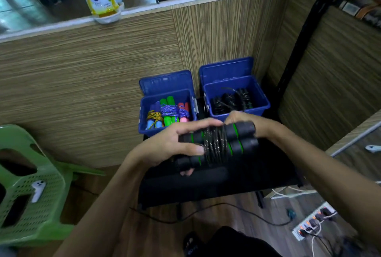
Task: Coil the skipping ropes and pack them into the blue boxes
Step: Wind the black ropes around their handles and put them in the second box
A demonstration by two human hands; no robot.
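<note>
A black skipping rope point(216, 143) with green-ringed handles is coiled round its two handles and held over a black stool point(216, 182). My left hand point(175, 145) grips the handles' left end. My right hand point(247, 121) holds the right end from behind, fingertips at the rope's windings. Behind them stand two open blue boxes. The left blue box point(144, 120) holds several bundled ropes with coloured handles. The right blue box point(261, 100) holds several coiled black ropes.
A green plastic chair point(35, 186) with a white controller point(38, 190) on its seat stands at the left. A wood-grain partition point(92, 71) rises behind the boxes. A power strip point(313, 223) and cables lie on the floor at the right.
</note>
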